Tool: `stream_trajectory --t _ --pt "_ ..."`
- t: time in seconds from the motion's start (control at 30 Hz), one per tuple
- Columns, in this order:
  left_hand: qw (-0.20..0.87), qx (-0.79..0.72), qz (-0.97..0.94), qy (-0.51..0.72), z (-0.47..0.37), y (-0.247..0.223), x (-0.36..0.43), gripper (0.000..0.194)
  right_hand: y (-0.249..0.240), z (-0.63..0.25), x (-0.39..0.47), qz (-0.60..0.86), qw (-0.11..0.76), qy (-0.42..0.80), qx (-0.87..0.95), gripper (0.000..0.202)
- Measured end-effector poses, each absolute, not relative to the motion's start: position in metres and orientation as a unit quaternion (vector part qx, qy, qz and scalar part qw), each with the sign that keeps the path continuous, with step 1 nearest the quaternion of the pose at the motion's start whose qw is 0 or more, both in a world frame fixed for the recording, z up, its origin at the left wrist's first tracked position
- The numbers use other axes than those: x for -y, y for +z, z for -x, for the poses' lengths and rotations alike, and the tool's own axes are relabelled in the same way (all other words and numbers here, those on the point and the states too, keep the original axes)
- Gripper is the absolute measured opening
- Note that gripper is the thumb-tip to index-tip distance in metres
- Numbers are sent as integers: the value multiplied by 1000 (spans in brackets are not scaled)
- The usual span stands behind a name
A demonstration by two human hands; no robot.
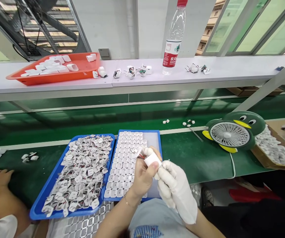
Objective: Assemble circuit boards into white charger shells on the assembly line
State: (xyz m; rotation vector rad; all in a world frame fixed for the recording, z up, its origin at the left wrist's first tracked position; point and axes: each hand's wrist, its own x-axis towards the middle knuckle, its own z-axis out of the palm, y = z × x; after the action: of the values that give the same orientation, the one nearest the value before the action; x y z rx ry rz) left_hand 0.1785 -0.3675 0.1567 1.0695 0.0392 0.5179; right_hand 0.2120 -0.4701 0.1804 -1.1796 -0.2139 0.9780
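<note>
The bare left hand and the gloved right hand are together in front of the person's body. Between them is a small white case, pinched by the left thumb and fingers, with the thumb across its near face. The right glove's fingers are curled against the end of the case on the right; whether they grip it too, I cannot tell. Thin wires stick out on the left side of the case, above the left hand.

The hands are over the right part of a blue tray holding rows of white cases. Just left of it, another blue tray is heaped with wired parts. A green fan stands to the right on the green table, near a box of white pieces. On the shelf beyond are an orange tray and a bottle. Another person's arm rests at far left.
</note>
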Motion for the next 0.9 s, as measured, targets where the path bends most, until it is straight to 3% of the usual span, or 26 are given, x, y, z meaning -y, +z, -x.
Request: stream_trajectory --t 0.1,0.27,0.37,0.5,0.67,0.9 --pt "833 -100 -480 257 -180 162 367 26 187 -219 470 558 672 472 121 40" --pt "902 -244 -320 155 -187 162 358 41 179 -223 472 567 635 509 125 40" --pt "917 -276 -240 159 -187 159 351 40 168 -227 481 585 624 503 121 39" --pt "901 -279 -280 178 -184 154 346 46 148 -241 497 640 611 454 100 40" --pt "852 -287 -391 196 -175 135 340 52 80 -280 502 718 591 365 46 41" --pt "702 -413 -547 193 -81 64 323 48 -19 -329 507 836 464 279 -86 33"
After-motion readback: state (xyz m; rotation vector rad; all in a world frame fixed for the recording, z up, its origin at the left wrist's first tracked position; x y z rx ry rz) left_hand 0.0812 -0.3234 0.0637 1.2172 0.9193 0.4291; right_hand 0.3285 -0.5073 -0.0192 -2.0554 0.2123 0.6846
